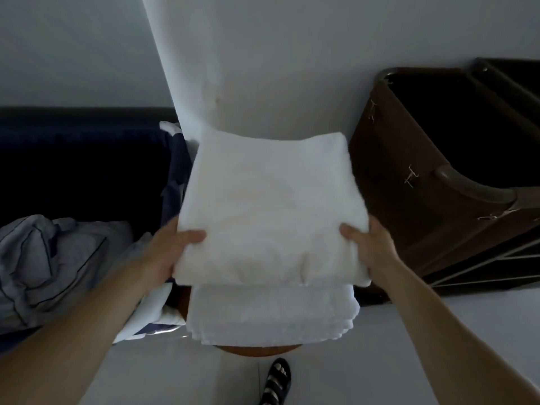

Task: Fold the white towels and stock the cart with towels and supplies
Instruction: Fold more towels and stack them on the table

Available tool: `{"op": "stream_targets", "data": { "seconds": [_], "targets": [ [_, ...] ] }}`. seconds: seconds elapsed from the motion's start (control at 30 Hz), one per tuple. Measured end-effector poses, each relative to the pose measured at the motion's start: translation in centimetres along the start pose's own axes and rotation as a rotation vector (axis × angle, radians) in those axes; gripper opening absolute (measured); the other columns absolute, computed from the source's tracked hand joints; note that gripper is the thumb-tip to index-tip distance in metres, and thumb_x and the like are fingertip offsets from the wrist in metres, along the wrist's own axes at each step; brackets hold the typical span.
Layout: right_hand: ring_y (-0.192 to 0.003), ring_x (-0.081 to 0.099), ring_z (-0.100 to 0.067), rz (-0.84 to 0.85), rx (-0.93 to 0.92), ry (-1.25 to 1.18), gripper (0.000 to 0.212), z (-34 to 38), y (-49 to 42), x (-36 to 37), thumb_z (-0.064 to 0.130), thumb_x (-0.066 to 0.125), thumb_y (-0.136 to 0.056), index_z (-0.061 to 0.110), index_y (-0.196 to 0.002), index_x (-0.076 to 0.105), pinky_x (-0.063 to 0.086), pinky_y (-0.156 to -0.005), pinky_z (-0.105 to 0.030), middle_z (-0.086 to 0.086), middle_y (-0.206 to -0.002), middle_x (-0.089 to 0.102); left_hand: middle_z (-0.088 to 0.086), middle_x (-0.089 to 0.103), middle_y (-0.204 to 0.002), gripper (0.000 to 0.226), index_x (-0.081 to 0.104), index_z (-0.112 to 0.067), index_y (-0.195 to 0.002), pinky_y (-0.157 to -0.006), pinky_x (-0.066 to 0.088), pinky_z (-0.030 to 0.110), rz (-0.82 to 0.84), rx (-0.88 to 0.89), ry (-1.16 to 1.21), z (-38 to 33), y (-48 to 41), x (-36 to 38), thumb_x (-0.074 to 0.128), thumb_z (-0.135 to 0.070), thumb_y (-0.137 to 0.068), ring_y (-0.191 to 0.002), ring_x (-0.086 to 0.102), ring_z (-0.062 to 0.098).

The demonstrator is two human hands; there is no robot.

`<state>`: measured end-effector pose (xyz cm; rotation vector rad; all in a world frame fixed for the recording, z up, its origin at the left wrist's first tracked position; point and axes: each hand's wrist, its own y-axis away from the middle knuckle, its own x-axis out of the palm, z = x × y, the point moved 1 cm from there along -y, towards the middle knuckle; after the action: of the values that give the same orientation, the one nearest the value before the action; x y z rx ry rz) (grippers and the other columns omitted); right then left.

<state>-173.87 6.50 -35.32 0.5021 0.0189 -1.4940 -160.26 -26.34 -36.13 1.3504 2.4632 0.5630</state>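
A folded white towel (pixel 271 206) is held flat in mid-air at the centre of the head view. My left hand (pixel 169 249) grips its near left edge, thumb on top. My right hand (pixel 371 247) grips the near right edge the same way. Just below it lies a stack of folded white towels (pixel 271 314) on a round wooden stool (pixel 257 349). The brown cart (pixel 438 185) stands to the right, its dark bag open at the top.
A dark blue sofa (pixel 79 162) fills the left side, with crumpled pale blue bedding (pixel 52 264) on it. A white wall corner (pixel 233 68) rises behind the towel. My sandalled foot (pixel 276 381) stands on the pale floor below the stool.
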Motion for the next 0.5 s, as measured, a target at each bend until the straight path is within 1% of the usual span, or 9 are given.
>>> {"op": "stream_targets", "data": {
  "seconds": [0.07, 0.1, 0.13, 0.23, 0.3, 0.33, 0.4, 0.47, 0.5],
  "targets": [
    [-0.09, 0.064, -0.022, 0.072, 0.167, 0.189, 0.041, -4.9, 0.0, 1.0, 0.027, 0.074, -0.086, 0.014, -0.123, 0.059, 0.053, -0.082, -0.038, -0.005, -0.108, 0.067, 0.014, 0.07, -0.107, 0.034, 0.062, -0.009, -0.123, -0.066, 0.053, 0.034, -0.004, -0.182, -0.107, 6.0, -0.7, 0.2, 0.061, 0.001, -0.09, -0.085, 0.066, 0.027],
    [-0.092, 0.063, -0.025, 0.082, 0.233, 0.269, 0.048, -6.8, 0.0, 1.3, 0.032, 0.072, -0.087, 0.012, -0.128, 0.057, 0.052, -0.083, -0.038, -0.006, -0.111, 0.066, 0.015, 0.07, -0.108, 0.035, 0.061, -0.006, -0.125, -0.07, 0.053, 0.036, 0.004, -0.274, -0.134, 8.4, -0.8, 0.3, 0.063, -0.004, -0.09, -0.088, 0.067, 0.03],
    [-0.094, 0.061, -0.026, 0.068, 0.264, 0.322, 0.053, -8.1, 0.0, 1.6, 0.037, 0.07, -0.088, 0.011, -0.131, 0.055, 0.051, -0.084, -0.038, -0.007, -0.112, 0.064, 0.015, 0.069, -0.109, 0.039, 0.059, -0.005, -0.128, -0.071, 0.053, 0.036, -0.012, -0.314, -0.16, 10.3, -1.0, 0.3, 0.066, -0.01, -0.09, -0.09, 0.066, 0.031],
    [-0.098, 0.059, -0.031, 0.029, 0.243, 0.469, 0.058, -8.9, -0.2, 2.3, 0.049, 0.057, -0.093, 0.009, -0.134, 0.05, 0.045, -0.082, -0.036, -0.009, -0.115, 0.061, 0.008, 0.063, -0.114, 0.046, 0.054, -0.01, -0.127, -0.063, 0.046, 0.029, -0.139, -0.214, -0.315, 11.7, -1.4, 0.5, 0.071, -0.031, -0.089, -0.093, 0.06, 0.025],
    [-0.111, 0.058, -0.037, 0.04, 0.21, 0.614, 0.057, -8.6, -0.5, 2.6, 0.05, 0.048, -0.097, 0.008, -0.136, 0.046, 0.043, -0.085, -0.038, -0.016, -0.125, 0.06, 0.01, 0.063, -0.114, 0.053, 0.054, -0.006, -0.127, -0.063, 0.042, 0.028, -0.165, -0.146, -0.419, 11.5, -1.4, 0.8, 0.069, -0.04, -0.09, -0.092, 0.058, 0.024],
    [-0.114, 0.058, -0.038, 0.052, 0.186, 0.66, 0.055, -8.3, -0.7, 2.6, 0.05, 0.046, -0.099, 0.008, -0.135, 0.046, 0.042, -0.086, -0.038, -0.018, -0.127, 0.06, 0.01, 0.063, -0.114, 0.055, 0.054, -0.004, -0.127, -0.064, 0.041, 0.029, -0.167, -0.118, -0.466, 11.3, -1.3, 0.8, 0.067, -0.042, -0.09, -0.09, 0.056, 0.023],
    [-0.107, 0.058, -0.038, 0.055, 0.124, 0.681, 0.047, -7.6, -1.0, 2.1, 0.047, 0.044, -0.101, 0.007, -0.124, 0.051, 0.04, -0.08, -0.037, -0.02, -0.123, 0.061, 0.008, 0.062, -0.11, 0.05, 0.053, -0.003, -0.122, -0.069, 0.039, 0.031, -0.174, -0.054, -0.559, 10.8, -1.1, 0.8, 0.062, -0.043, -0.094, -0.089, 0.053, 0.021],
    [-0.092, 0.054, -0.033, 0.039, 0.068, 0.64, 0.038, -7.0, -1.1, 1.6, 0.046, 0.043, -0.102, 0.009, -0.109, 0.051, 0.036, -0.076, -0.035, -0.02, -0.115, 0.062, 0.004, 0.059, -0.106, 0.044, 0.05, -0.008, -0.116, -0.073, 0.038, 0.032, -0.175, 0.009, -0.589, 10.3, -0.9, 0.6, 0.06, -0.044, -0.095, -0.089, 0.052, 0.022],
    [-0.087, 0.051, -0.03, 0.039, 0.064, 0.628, 0.037, -7.2, -1.0, 1.5, 0.046, 0.042, -0.102, 0.01, -0.105, 0.049, 0.036, -0.076, -0.035, -0.02, -0.113, 0.061, 0.003, 0.057, -0.104, 0.042, 0.048, -0.01, -0.113, -0.074, 0.038, 0.032, -0.173, 0.024, -0.583, 10.2, -0.8, 0.5, 0.061, -0.045, -0.094, -0.089, 0.053, 0.022]
  ]
}}
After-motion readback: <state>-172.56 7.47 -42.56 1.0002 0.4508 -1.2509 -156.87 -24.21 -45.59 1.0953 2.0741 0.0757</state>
